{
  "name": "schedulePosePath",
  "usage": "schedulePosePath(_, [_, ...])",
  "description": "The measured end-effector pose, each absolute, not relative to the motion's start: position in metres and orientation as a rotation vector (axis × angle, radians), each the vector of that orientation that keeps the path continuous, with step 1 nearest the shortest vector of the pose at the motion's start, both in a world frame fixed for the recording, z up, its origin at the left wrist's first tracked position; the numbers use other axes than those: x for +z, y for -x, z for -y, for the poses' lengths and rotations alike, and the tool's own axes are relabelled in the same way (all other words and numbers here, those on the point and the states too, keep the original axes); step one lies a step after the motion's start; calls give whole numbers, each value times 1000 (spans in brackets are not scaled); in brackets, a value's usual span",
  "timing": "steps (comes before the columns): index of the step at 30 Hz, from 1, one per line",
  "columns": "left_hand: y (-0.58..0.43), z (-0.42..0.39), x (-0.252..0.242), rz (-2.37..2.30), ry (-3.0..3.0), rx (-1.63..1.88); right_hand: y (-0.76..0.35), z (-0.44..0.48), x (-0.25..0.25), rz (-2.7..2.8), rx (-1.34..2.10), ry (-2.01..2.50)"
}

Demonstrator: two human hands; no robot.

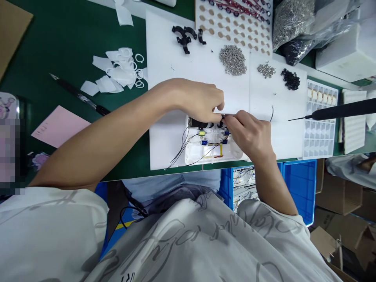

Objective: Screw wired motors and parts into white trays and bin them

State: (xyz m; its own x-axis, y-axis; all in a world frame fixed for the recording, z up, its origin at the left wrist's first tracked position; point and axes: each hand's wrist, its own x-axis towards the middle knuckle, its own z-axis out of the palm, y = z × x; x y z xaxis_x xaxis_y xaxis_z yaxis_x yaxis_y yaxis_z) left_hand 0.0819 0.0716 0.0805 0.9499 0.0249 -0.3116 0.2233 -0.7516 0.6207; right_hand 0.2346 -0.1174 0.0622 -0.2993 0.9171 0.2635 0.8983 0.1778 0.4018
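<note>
Steel glints in a thin steel sliver point(227, 115), pinched narrowly between the fingers of the right hand point(249, 137). The left hand point(199, 102) curls its fingers closely over a black cylinder point(199, 124); whether they grip it or only brace it, I cannot tell, though they seem placed to steady it. Just below the fingers, a white plastic housing point(211, 152) carries small blue components point(205, 142) and thin black wires point(182, 145), and the hands hide its upper edge. It lies on a white foam sheet point(164, 149), probably as a clean, soft base. Beyond the fingers, a heap of silver screws point(233, 60) and black plastic clips point(184, 37) lie apart, seemingly sorted for easy picking. Left of the fingers, past the forearm, a black craft knife point(79, 94) rests on the green bench point(73, 51); to their right lies a black-handled pick point(340, 109).
</note>
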Motion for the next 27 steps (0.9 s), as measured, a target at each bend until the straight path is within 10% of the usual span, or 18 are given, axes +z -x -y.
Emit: schedulePosePath(27, [-88, -61, 78, -256, -2417, -383, -219, 129, 72, -2234, 649, -2036])
